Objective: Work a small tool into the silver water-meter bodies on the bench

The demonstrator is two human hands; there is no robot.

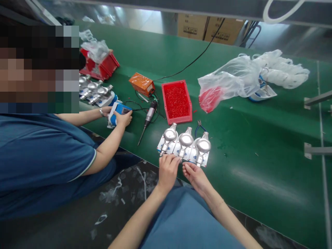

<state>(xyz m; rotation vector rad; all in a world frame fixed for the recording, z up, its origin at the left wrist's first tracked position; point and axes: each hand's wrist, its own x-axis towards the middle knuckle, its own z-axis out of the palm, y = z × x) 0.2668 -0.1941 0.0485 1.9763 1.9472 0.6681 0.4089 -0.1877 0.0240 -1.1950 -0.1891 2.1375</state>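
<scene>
Below centre, the middle unit (185,140) could be skewed if pressed by the left hand (168,169) or right hand (197,176); neither grip's closure can be told.

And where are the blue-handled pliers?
In the head view, the pliers lie right of centre on the green table, just beyond the rightmost silver-topped unit, near the red bin.

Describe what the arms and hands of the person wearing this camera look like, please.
The left grip and right grip are simply human hands, without gloves. The visible forearms are bare, with no sleeves or cables. A faint thin line near the right wrist is too small to identify. Blue clothing shows between the arms.
</scene>
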